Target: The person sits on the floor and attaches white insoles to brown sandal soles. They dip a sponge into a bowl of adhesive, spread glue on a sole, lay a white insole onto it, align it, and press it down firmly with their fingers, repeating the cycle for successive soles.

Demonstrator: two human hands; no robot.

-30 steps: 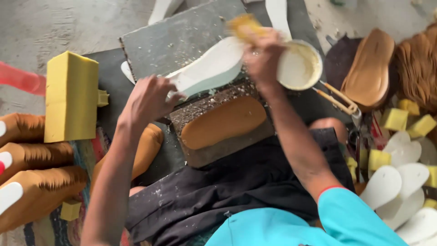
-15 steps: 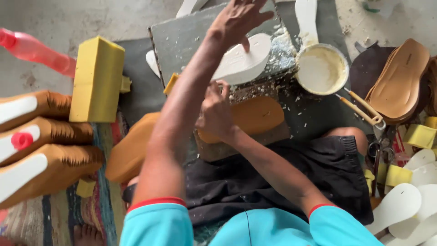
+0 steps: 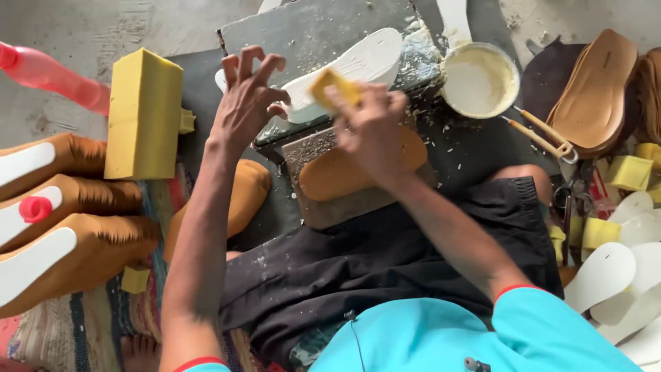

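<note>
Right now the right hand (image 3: 368, 127) is pinching a yellow sponge (image 3: 332, 86) over the white sole (image 3: 358, 65), while the left hand (image 3: 244, 103) is hovering beside it, fingers spread open.

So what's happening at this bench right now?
A seated person works over a grey slab. The right hand holds a small yellow sponge piece against a white shoe insole lying on the slab. The left hand hovers with fingers spread by the insole's near end. A bowl of white paste sits beside it, and a tan sole lies below.
</note>
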